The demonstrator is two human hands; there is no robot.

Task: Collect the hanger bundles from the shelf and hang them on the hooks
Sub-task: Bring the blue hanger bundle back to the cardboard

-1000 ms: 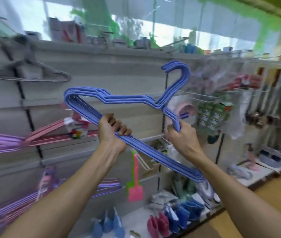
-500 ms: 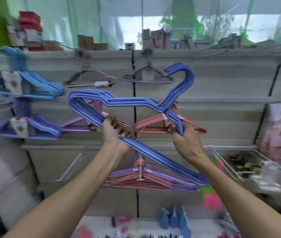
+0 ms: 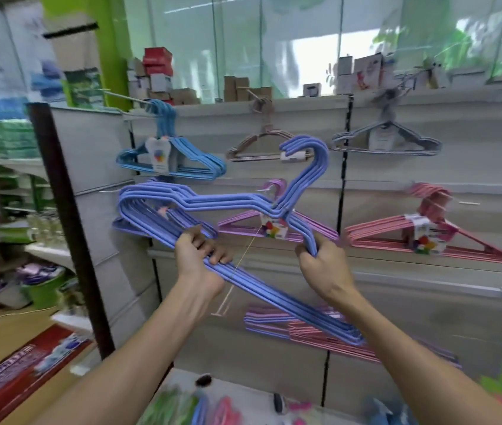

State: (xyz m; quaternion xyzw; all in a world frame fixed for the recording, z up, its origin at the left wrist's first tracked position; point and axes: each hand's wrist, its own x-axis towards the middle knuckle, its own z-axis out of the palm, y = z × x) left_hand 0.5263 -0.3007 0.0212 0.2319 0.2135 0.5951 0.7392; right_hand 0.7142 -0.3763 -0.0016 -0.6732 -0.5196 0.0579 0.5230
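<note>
Before the wall display, both my hands keep a clamped grip on the blue hanger bundle point(image 3: 231, 210), left hand point(image 3: 196, 256) on its bar, right hand point(image 3: 320, 262) below the necks, tilting its hooks toward a free peg.

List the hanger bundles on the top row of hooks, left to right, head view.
light blue bundle → brown bundle → grey bundle. The periwinkle bundle held in both hands overlaps the row, so it is left out.

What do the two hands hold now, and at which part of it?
Both grip one blue hanger bundle. The left hand holds its bottom bars; the right hand holds the sloping arm below the hooks.
</note>
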